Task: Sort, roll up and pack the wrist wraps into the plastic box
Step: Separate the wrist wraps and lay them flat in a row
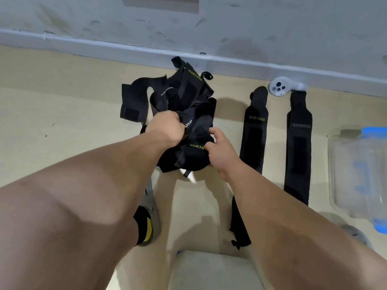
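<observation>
A tangled pile of black wrist wraps (pixel 184 95) lies on the beige floor by the wall. My left hand (pixel 165 128) is clenched on a wrap at the pile's near side. Beside it, my right hand (pixel 219 147) grips a wrap with yellow XUEYING lettering (pixel 194 151). Two wraps lie flat and straight to the right: one marked XUEYING (pixel 254 130) and one marked BOKEERSI (pixel 298 147). The clear plastic box (pixel 360 174) with blue clips stands at the far right edge.
A white controller (pixel 278 88) lies by the grey skirting board behind the flat wraps. Another black strap (pixel 238 225) lies under my right forearm. My foot in a grey shoe (pixel 149 222) stands left of centre. A pale cushion edge (pixel 209 271) is at the bottom.
</observation>
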